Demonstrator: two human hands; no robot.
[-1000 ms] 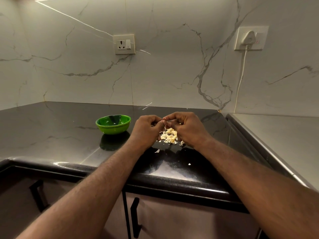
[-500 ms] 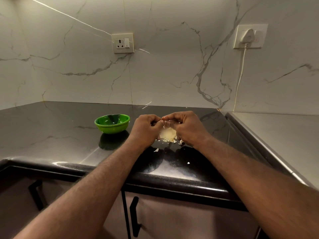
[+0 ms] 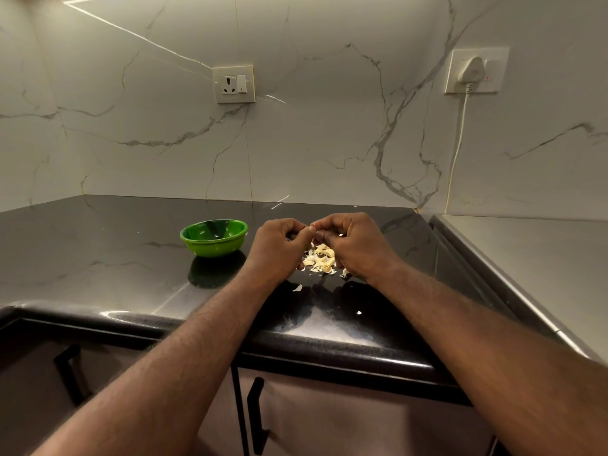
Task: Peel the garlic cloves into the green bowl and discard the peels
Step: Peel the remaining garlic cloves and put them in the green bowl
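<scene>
Both hands are held together just above a glossy black stone surface (image 3: 115, 251). The fingers of the left hand (image 3: 276, 248) and of the right hand (image 3: 357, 245) are curled, and their tips meet. A small pale piece (image 3: 312, 228) is pinched between them; whether it is a clove or only skin cannot be told, as it is mostly hidden. Directly beneath the hands, a loose heap of pale garlic cloves and papery peels (image 3: 320, 258) is spread on the surface. Two stray peel flakes (image 3: 297, 287) are seen nearer the front edge. A round green plastic bowl (image 3: 214, 248) is set upright on the surface to the left of the left hand, near it but not touching; what it holds cannot be made out. A white wall socket (image 3: 233, 84) is mounted on the veined marble wall behind, and a white plug (image 3: 472, 74) with a white cord (image 3: 459, 143) is fitted further right.
</scene>
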